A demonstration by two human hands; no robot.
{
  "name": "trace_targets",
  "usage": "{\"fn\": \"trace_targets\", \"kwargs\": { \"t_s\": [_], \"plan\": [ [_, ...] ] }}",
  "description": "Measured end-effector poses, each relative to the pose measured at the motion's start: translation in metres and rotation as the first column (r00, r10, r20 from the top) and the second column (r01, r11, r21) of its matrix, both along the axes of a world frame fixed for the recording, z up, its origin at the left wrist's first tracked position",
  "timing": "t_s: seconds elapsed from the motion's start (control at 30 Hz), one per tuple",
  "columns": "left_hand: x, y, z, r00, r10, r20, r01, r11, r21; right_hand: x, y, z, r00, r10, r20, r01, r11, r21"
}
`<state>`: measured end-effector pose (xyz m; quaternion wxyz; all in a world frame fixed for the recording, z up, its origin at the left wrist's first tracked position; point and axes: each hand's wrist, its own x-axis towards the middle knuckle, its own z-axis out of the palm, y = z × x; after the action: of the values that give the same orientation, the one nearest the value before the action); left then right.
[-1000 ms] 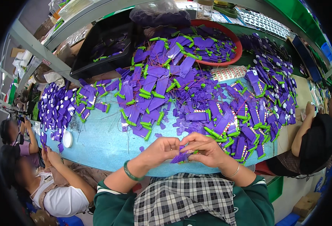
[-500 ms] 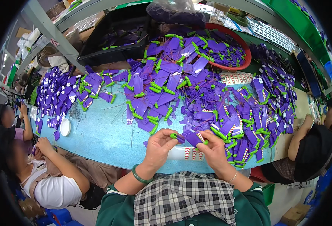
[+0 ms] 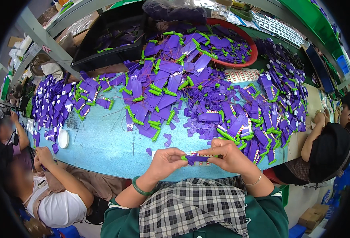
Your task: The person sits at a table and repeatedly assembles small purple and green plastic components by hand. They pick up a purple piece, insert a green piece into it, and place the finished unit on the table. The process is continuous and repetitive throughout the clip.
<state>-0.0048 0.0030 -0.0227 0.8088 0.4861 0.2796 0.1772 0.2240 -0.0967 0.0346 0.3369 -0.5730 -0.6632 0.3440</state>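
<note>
Close to the table's near edge, my left hand [image 3: 165, 162] pinches the left end of a flat purple plastic piece with green ends [image 3: 199, 158]. My right hand [image 3: 231, 157] grips its right end between thumb and fingers. The piece lies level between the hands, and my fingers cover both ends. Just under it, partly hidden, a pale sheet with red-striped stickers [image 3: 194, 153] rests on the blue tabletop [image 3: 99, 135]. Beyond my hands spreads a heap of similar purple and green pieces [image 3: 171, 81], some with thin reddish wires.
Further back stand a black bin [image 3: 107, 57] and a red basin [image 3: 254, 51] holding more pieces. A white round lid or dish [image 3: 63, 139] lies at left, near another purple pile [image 3: 53, 95]. People [image 3: 55, 190] sit at both sides. Another striped sticker sheet [image 3: 242, 75] lies at right.
My hands have come together and lower; the two purple parts held apart earlier are now joined or overlapping as one level piece. The view has shifted slightly.
</note>
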Motion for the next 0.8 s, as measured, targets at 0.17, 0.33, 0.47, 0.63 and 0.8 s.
{"fn": "trace_targets", "kwargs": {
  "t_s": [0.17,0.33,0.47,0.63,0.8],
  "plan": [
    [-0.001,-0.001,0.004,0.994,0.021,0.111,0.006,0.973,-0.232,0.004,0.003,0.004,0.995,0.04,-0.09,-0.05,0.992,-0.119],
    [-0.006,-0.007,0.008,0.997,-0.073,-0.013,0.073,0.996,-0.046,0.005,0.006,0.004,0.99,0.127,-0.061,-0.136,0.975,-0.173],
    [0.0,-0.012,0.023,0.93,-0.201,-0.308,0.293,0.91,0.293,-0.008,0.004,-0.011,0.972,0.204,-0.117,-0.224,0.955,-0.197],
    [0.012,-0.004,0.02,0.999,0.022,-0.026,-0.015,0.971,0.238,-0.042,0.001,-0.039,0.847,-0.219,-0.484,0.16,0.974,-0.16],
    [0.008,0.003,0.026,0.99,0.039,0.133,-0.051,0.995,0.091,-0.024,0.01,-0.023,0.81,0.058,-0.583,-0.07,0.998,0.001]
  ]
}}
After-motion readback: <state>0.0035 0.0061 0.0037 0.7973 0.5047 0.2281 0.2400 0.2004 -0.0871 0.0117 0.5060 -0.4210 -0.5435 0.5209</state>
